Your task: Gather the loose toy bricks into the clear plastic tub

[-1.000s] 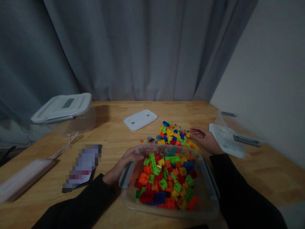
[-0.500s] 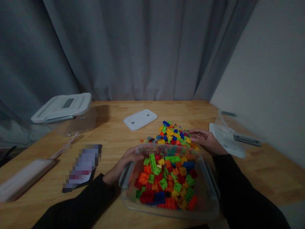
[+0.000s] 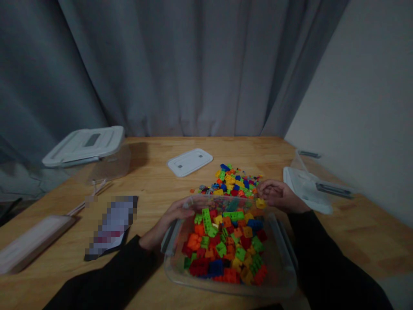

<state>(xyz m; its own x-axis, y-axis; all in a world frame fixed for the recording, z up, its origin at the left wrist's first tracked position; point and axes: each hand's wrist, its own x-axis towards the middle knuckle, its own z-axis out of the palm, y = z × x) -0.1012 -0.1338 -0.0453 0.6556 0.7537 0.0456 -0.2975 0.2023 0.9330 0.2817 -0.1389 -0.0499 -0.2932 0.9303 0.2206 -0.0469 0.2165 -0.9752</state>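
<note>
1. Watching remotely through the head camera: a clear bin (image 3: 227, 291) sits at the near middle of the worktop (image 3: 151, 185), loosely filled with bright bricks (image 3: 230, 249) in red, orange, yellow, green and blue.
2. Left hand (image 3: 171, 217) is closed on the bin's far left corner, thumb lapped over the rim.
3. Right hand (image 3: 278, 196) is beside the bin's far right corner, fingers curled in narrow; I read a yellow brick (image 3: 260, 203) as pinched at its fingertips (dim light, soft edges).
4. A brick pile (image 3: 230, 181) lies on the worktop just behind the bin, smaller pieces strewn about it; the right hand is next to its right edge.
5. Beyond the pile, to its left, a flat white lid (image 3: 190, 162).
6. Far left, a lidded box (image 3: 85, 146); nearer, a pale case (image 3: 35, 243) and a pixelated, dark-edged flat object (image 3: 112, 226).
7. On the right, a second clear box (image 3: 325, 170), with a white lid (image 3: 295, 185) by it.
8. Grey curtain (image 3: 193, 64) behind everything.
</note>
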